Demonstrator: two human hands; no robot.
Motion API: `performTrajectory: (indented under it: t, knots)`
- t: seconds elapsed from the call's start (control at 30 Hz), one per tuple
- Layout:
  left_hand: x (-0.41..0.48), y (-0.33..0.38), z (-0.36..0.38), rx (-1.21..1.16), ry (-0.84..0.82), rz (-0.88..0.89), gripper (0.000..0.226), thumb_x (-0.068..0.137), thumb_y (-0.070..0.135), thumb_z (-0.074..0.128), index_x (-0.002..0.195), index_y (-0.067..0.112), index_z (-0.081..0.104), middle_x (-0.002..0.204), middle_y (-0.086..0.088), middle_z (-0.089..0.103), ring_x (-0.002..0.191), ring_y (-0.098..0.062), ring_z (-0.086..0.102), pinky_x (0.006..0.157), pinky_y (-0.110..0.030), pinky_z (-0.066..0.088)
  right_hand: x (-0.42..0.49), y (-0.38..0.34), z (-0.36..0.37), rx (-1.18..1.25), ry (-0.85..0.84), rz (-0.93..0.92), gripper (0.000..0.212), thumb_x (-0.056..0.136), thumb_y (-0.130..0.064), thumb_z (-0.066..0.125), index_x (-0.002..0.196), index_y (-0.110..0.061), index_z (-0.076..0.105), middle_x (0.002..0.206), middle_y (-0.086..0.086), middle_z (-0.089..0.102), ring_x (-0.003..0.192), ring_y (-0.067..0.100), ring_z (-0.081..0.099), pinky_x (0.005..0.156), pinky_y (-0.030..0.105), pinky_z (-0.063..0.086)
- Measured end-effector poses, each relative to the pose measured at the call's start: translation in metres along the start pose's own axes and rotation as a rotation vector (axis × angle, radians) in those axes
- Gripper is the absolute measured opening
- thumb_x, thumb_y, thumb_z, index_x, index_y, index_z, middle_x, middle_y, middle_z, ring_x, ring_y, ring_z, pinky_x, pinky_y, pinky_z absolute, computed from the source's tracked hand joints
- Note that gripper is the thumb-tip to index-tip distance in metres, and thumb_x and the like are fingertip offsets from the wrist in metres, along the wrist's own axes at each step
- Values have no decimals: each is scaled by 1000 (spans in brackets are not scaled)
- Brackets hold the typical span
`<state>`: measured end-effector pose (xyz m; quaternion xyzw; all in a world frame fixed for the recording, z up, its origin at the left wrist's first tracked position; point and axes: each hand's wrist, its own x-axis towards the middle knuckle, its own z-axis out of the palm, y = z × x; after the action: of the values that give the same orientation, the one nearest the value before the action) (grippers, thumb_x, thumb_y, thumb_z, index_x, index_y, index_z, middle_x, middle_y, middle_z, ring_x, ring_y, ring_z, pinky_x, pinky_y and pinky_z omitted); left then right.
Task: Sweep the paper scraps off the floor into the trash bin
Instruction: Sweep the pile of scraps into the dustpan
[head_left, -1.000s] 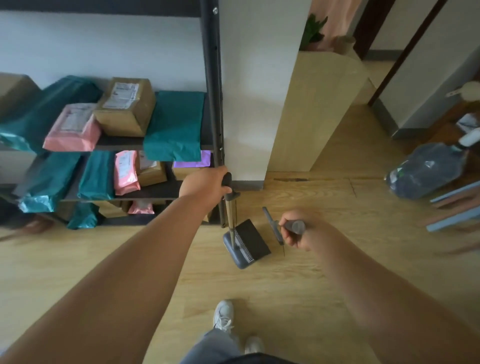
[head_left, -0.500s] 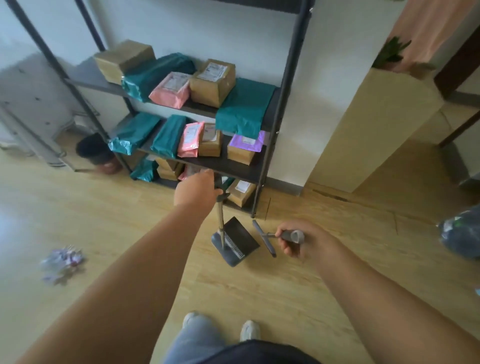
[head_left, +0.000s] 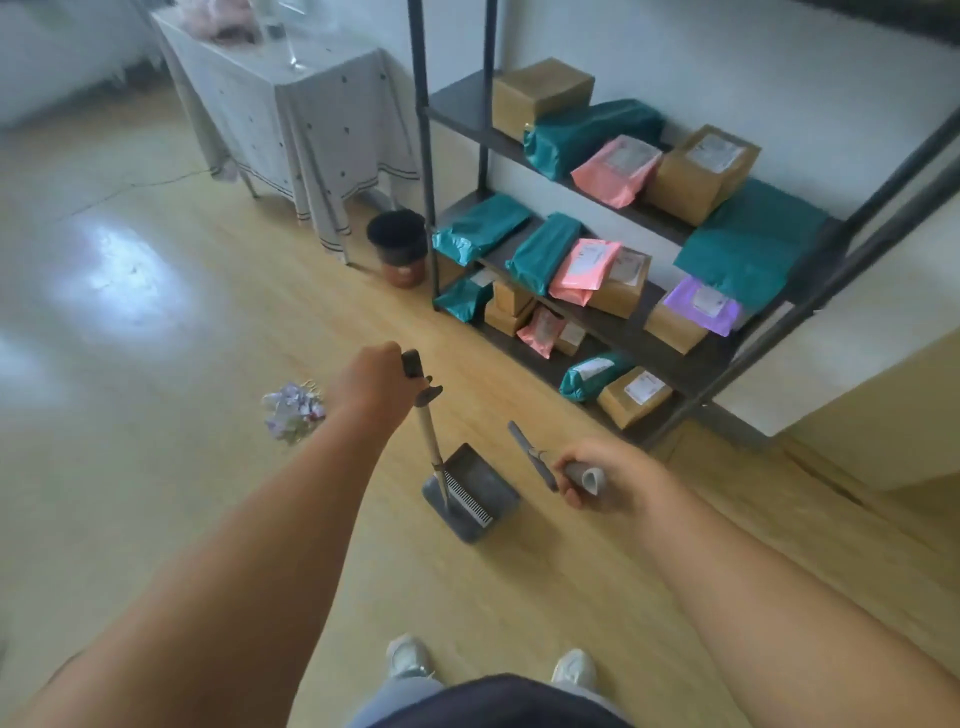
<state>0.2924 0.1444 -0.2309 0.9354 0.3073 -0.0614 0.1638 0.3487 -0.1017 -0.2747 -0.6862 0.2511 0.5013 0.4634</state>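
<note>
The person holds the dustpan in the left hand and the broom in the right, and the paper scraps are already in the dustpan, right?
No. The head view shows the paper scraps on the floor, left of the left hand, apart from the dustpan. The broom is in the right hand.

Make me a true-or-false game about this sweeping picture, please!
1. The left hand grips the long handle of the dustpan. True.
2. The paper scraps are inside the dustpan. False: they lie piled on the floor, apart from it.
3. The right hand holds the broom. True.
4. The trash bin sits on the shelf. False: it stands on the floor beside the shelf.
</note>
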Motion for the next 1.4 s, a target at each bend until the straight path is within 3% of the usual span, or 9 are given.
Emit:
performTrajectory:
  t: [0.2, 0.37, 0.53, 0.93, 1.2, 1.3, 1.4]
  knots:
    - [2, -120, -39, 53, -30, -153, 29, 84, 45, 62, 88, 16, 61, 70, 1, 54, 65, -22, 58, 61, -26, 46, 29, -19, 116, -90, -84, 94, 13, 95, -6, 50, 82, -7, 47, 46, 7, 50, 27, 14, 47, 31, 17, 42]
    - [-1, -185, -58, 76, -2, -240, 28, 85, 46, 60, 88, 18, 60, 79, -1, 55, 76, -27, 59, 63, -27, 43, 41, -24, 182, -162, -157, 85, 12, 96, -7, 49, 84, -8, 48, 44, 5, 49, 25, 11, 45, 29, 15, 38]
    - [5, -240, -71, 74, 41, -363, 33, 87, 48, 56, 89, 15, 61, 81, -5, 59, 82, -30, 63, 64, -26, 43, 53, -42, 247, -304, -215, 37, 21, 98, -10, 49, 77, -9, 48, 60, 4, 44, 23, 8, 43, 28, 13, 36]
    - [84, -286, -89, -26, 109, -579, 34, 89, 45, 59, 67, 23, 44, 64, 4, 45, 73, -27, 55, 62, -27, 41, 126, -161, 323, -537, -215, -70, 20, 97, -9, 51, 78, -7, 51, 59, 5, 45, 27, 7, 42, 30, 14, 37]
    - [109, -316, -89, -56, 186, -731, 26, 86, 44, 61, 82, 19, 57, 69, 1, 50, 70, -26, 54, 55, -26, 35, 146, -201, 353, -615, -214, -81, 16, 95, -8, 51, 79, -6, 52, 60, 6, 46, 32, 9, 43, 32, 15, 37]
    - [117, -329, -90, -58, 178, -731, 27, 85, 45, 61, 84, 18, 58, 73, 0, 53, 71, -26, 54, 55, -27, 35, 145, -207, 364, -606, -220, -72, 18, 95, -8, 51, 77, -6, 51, 61, 6, 45, 27, 8, 43, 31, 13, 37]
    - [124, -344, -91, -44, 174, -716, 29, 87, 47, 59, 87, 18, 57, 78, 0, 54, 72, -24, 53, 55, -27, 34, 141, -209, 375, -647, -219, -64, 20, 96, -9, 51, 76, -5, 51, 61, 6, 46, 35, 10, 43, 31, 14, 37]
